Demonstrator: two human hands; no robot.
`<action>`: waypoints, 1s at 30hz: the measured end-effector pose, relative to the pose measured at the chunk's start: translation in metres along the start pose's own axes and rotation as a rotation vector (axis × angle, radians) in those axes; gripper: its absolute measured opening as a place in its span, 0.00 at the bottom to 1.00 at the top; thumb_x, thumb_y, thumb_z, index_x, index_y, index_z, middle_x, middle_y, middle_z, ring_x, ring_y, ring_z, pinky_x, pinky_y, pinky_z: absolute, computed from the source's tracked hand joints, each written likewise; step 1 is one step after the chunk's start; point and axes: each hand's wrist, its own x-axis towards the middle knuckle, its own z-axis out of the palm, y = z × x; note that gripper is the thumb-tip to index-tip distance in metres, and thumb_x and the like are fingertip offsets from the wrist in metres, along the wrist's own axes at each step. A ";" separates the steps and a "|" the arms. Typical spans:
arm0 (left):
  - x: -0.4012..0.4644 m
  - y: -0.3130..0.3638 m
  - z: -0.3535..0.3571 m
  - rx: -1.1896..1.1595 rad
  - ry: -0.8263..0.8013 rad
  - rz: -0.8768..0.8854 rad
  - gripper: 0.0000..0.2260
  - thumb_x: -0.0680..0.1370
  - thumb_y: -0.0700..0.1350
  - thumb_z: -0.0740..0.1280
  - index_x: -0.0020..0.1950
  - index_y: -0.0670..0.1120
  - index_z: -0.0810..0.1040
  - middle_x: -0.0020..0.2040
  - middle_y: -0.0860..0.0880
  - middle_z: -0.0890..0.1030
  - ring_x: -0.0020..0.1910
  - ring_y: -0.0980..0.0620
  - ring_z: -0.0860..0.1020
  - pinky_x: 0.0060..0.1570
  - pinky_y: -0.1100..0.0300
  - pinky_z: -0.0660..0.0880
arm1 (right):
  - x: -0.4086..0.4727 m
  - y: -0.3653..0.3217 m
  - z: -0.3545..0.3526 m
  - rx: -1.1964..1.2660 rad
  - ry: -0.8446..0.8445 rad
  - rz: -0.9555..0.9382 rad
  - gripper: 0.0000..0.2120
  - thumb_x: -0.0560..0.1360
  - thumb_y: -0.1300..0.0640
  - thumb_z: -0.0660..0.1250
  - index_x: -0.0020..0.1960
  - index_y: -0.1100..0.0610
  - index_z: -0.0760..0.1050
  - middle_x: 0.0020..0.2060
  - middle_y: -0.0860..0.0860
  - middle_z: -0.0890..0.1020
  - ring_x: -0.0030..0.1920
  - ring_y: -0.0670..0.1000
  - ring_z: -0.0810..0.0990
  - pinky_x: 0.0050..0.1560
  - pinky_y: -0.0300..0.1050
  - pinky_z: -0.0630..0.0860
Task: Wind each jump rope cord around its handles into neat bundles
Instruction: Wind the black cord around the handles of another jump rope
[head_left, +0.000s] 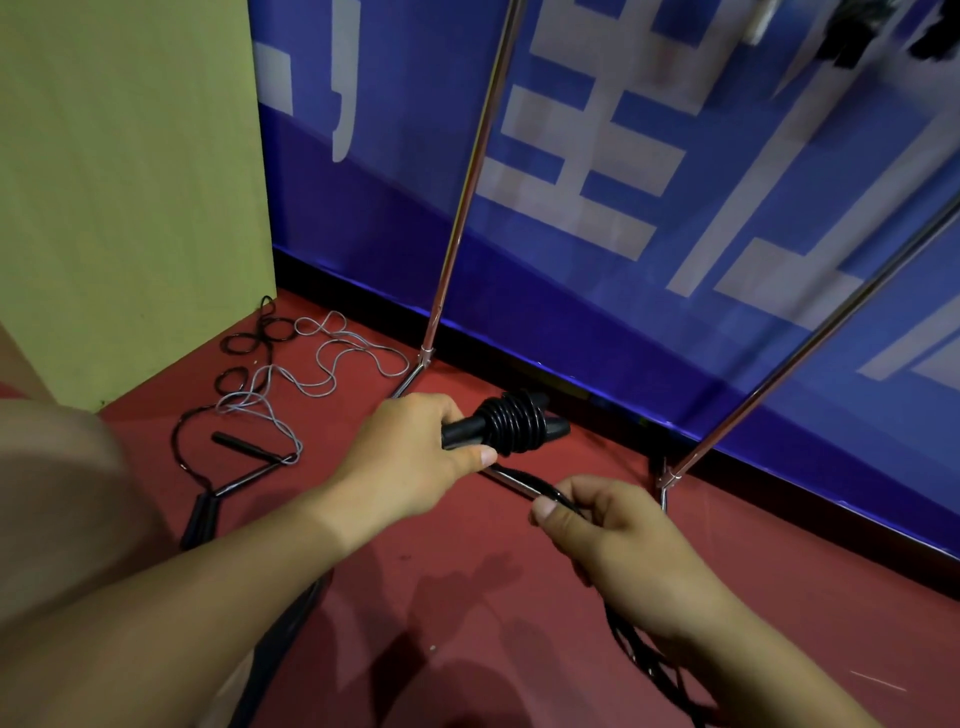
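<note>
My left hand (415, 447) grips the black jump rope handles (465, 431), held side by side above the red floor. Several turns of black cord (514, 422) are wound tightly around them. The free cord (524, 480) runs from the bundle down to my right hand (608, 530), which pinches it between thumb and fingers. More of this cord trails below my right wrist. Two other ropes lie loose on the floor at the left: a grey cord (332, 364) and a black cord (260, 335), with their black handles (239, 444) nearby.
A blue banner wall (675, 208) stands behind, with a black skirting at its foot. Two chrome stand poles (467, 197) slant down to feet on the red floor (441, 571). A yellow-green wall (130, 182) closes the left corner.
</note>
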 end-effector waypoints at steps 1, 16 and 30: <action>0.000 0.001 0.000 0.017 -0.033 0.006 0.13 0.71 0.57 0.76 0.40 0.51 0.77 0.32 0.54 0.76 0.31 0.56 0.74 0.31 0.62 0.66 | -0.001 -0.001 -0.001 0.014 0.034 -0.010 0.13 0.78 0.51 0.67 0.42 0.60 0.77 0.29 0.48 0.68 0.31 0.48 0.66 0.34 0.44 0.64; -0.015 0.008 0.013 0.267 -0.388 0.354 0.11 0.75 0.58 0.71 0.43 0.53 0.74 0.31 0.56 0.73 0.32 0.62 0.72 0.30 0.64 0.62 | 0.010 0.008 -0.007 -0.439 0.233 -0.270 0.08 0.78 0.50 0.64 0.42 0.47 0.79 0.33 0.42 0.83 0.36 0.43 0.81 0.39 0.47 0.76; -0.022 0.005 0.004 0.210 -0.553 0.418 0.12 0.76 0.56 0.70 0.41 0.50 0.74 0.31 0.56 0.73 0.30 0.59 0.71 0.31 0.62 0.65 | 0.021 0.012 -0.017 -0.486 0.243 -0.157 0.15 0.66 0.38 0.73 0.37 0.50 0.81 0.29 0.46 0.82 0.30 0.43 0.80 0.35 0.44 0.77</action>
